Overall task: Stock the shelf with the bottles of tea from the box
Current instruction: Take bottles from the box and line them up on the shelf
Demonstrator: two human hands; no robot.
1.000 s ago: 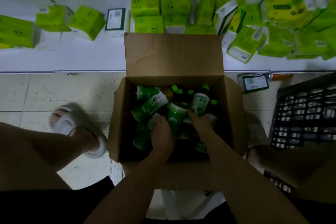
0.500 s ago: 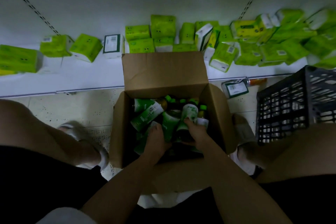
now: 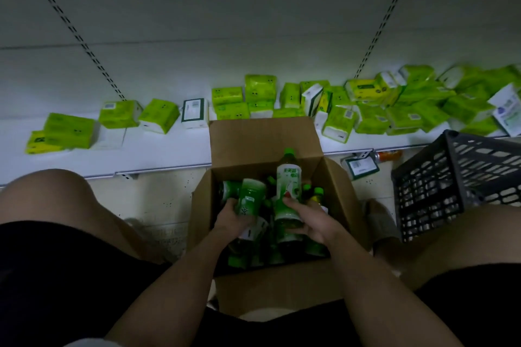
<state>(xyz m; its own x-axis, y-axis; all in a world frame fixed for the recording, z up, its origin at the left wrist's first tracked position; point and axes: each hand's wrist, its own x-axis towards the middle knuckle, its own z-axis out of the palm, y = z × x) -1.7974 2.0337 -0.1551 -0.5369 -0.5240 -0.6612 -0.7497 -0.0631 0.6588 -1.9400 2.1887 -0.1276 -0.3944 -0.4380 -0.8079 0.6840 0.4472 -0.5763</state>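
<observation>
An open cardboard box (image 3: 262, 139) stands on the floor between my knees, with several green-labelled tea bottles (image 3: 317, 196) lying inside. My right hand (image 3: 311, 221) grips one tea bottle (image 3: 288, 182) by its lower half, raised upright so its green cap tops the box's rim. My left hand (image 3: 232, 217) grips a second tea bottle (image 3: 251, 197) at the box's left side, tilted with its base towards me. The white bottom shelf (image 3: 158, 153) runs across just beyond the box.
Several green tissue packs (image 3: 369, 110) lie scattered along the shelf, denser to the right. A black plastic crate (image 3: 456, 180) stands right of the box. A small pack (image 3: 359, 167) and an orange item lie on the floor by the shelf edge. My knees flank the box.
Both hands have lifted a bottle each out of the pile; the right bottle now stands upright above the rim. The view has tilted up, showing more of the shelf's back panel.
</observation>
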